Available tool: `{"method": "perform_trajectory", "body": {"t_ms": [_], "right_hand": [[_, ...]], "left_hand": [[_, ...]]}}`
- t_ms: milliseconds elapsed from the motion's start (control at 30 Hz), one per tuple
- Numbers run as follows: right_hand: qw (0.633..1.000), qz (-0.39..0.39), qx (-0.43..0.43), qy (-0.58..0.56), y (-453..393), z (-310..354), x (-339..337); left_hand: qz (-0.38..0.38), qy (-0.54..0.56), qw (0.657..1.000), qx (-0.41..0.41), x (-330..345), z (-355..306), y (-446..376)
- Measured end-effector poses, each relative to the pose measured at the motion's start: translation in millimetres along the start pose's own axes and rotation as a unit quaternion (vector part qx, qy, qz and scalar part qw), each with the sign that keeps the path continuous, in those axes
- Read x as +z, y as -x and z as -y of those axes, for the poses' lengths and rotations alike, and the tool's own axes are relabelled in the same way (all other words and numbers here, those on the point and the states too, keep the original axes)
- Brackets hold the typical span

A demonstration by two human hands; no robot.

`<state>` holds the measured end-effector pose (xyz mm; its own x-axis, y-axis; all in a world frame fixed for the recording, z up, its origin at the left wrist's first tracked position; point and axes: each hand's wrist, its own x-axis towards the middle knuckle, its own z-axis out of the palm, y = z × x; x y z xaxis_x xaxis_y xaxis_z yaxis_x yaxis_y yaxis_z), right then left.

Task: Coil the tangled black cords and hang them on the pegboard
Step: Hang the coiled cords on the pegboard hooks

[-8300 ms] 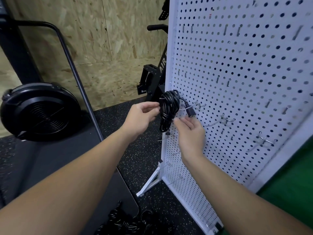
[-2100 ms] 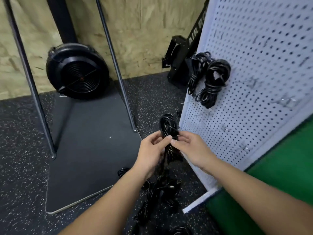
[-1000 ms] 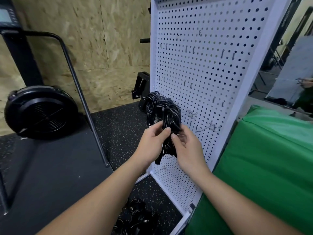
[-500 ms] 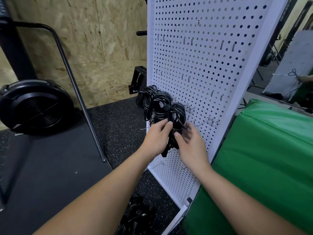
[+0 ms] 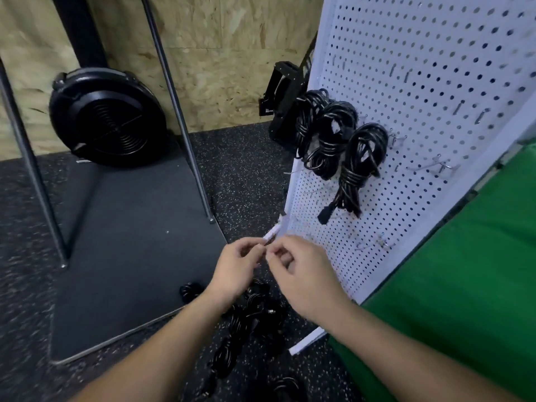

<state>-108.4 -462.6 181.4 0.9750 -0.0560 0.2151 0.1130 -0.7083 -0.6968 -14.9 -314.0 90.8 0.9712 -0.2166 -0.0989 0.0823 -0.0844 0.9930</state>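
Hands (image 5: 268,266) curled, empty (fingertips close)

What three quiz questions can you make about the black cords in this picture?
1. How many coiled cords hang on the pegboard?
2. True or false: the left hand and right hand are gripping a hung coil.
3. Where is the tangled pile of cords: A, on the green mat; B, on the floor below the hands?

Key: 1. Three. 2. False. 3. B.
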Motion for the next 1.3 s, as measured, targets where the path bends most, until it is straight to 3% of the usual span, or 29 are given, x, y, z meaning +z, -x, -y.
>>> {"method": "perform_trajectory", "body": {"t_ms": [133,367,567,800,967,1100,1300], "right_hand": [[0.991,0.128,0.044,0.012,-13.3,-20.3,79.7],[0.963,0.238,0.127,-0.026,-28.6,-75.9,209.1],[0.95,0.277,0.143,0.006,-42.3,-116.8,294.2],[0.928,0.313,0.197,0.033,-66.3,-157.6,353.3],[0.926,0.326,0.183,0.048,-69.3,-172.9,369.6],[0.932,0.308,0.189,0.008,-71.6,-165.4,355.4],[0.944,0.241,0.197,-0.112,-69.6,-119.5,285.4]], "left_hand": [[-0.082,-0.009,0.992,-0.094,-48.6,66.2,13.5],[-0.134,-0.058,0.968,-0.204,-115.0,170.1,33.2],[-0.142,-0.084,0.952,-0.258,-134.3,239.5,27.0],[-0.152,0.025,0.926,-0.345,-125.0,338.2,-21.8],[-0.196,0.199,0.899,-0.338,-109.3,317.9,-32.8],[-0.21,0.145,0.912,-0.322,-108.7,305.8,-30.9],[-0.209,0.083,0.957,-0.183,-107.0,206.3,-23.7]]}}
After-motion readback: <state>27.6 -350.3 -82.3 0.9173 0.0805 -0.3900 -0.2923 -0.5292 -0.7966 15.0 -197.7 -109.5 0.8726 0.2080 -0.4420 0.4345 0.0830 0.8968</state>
